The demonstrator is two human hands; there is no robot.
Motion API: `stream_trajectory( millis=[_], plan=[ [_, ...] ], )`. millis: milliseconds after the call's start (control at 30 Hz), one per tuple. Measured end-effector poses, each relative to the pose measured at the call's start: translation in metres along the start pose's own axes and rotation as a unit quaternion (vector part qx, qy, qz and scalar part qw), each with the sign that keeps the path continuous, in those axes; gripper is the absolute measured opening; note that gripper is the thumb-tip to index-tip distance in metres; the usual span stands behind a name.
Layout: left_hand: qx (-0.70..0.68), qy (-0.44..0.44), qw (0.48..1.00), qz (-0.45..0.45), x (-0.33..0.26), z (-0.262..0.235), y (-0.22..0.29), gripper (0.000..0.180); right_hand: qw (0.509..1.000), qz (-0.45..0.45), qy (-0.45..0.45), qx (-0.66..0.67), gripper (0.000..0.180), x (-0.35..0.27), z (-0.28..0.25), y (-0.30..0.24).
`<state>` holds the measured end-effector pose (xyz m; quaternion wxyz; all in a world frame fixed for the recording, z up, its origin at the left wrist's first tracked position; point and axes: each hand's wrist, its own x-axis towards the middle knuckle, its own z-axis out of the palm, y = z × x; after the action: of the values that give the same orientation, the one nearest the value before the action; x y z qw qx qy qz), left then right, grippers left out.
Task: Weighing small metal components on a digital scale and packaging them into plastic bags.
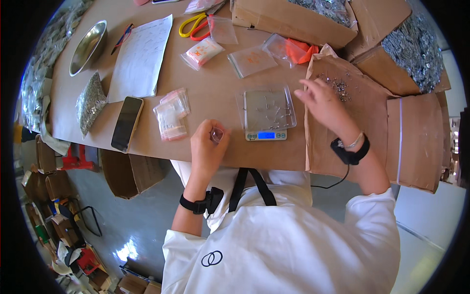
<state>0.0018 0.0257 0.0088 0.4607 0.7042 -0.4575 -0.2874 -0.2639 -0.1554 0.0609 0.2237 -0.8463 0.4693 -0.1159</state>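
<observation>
My left hand [208, 147] is at the near table edge, its fingers curled round a small clear plastic piece [217, 134]; its exact kind is unclear. Just right of it stands a small digital scale [250, 136] with a lit blue display. A clear shallow tray [241, 110] lies on the scale, with several small metal screw-like pieces [274, 110] scattered in it. Between that tray and a cardboard flap, my right hand [323, 100] hovers with its fingers loosely bent and apart, with nothing visible in them. Beyond it, small metal parts [339, 87] lie piled on the cardboard [350, 132].
Small zip bags [171, 115], a phone [127, 124], a filled bag [91, 103], a paper sheet [142, 56] and a steel bowl [89, 47] lie leftward. Farther back are scissors [195, 25] and packets [202, 53]. Open cartons [293, 22] of metal parts stand at the far right.
</observation>
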Motion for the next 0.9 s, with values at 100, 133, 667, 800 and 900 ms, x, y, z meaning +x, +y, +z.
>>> stream_trajectory(
  millis=[100,133,667,800,900],
  plan=[
    [0.008,-0.002,1.000,0.005,0.003,0.006,0.003,0.014,0.995,0.013,-0.050,0.082,0.048,0.001,0.028,-0.012],
    [0.014,0.004,1.000,0.018,0.004,0.009,0.005,0.014,0.997,-0.013,-0.031,0.068,0.047,0.000,0.041,-0.005],
    [0.099,0.027,0.995,0.015,0.005,0.024,0.017,0.021,0.974,-0.020,0.027,0.226,0.046,-0.008,0.012,-0.071],
    [0.052,0.036,0.998,-0.022,0.004,0.025,0.014,0.021,0.984,-0.083,0.055,0.145,0.048,-0.011,0.000,-0.090],
    [0.044,0.037,0.998,-0.013,0.005,0.026,0.012,0.020,0.981,-0.116,0.071,0.136,0.050,-0.013,-0.005,-0.101]
  ],
)
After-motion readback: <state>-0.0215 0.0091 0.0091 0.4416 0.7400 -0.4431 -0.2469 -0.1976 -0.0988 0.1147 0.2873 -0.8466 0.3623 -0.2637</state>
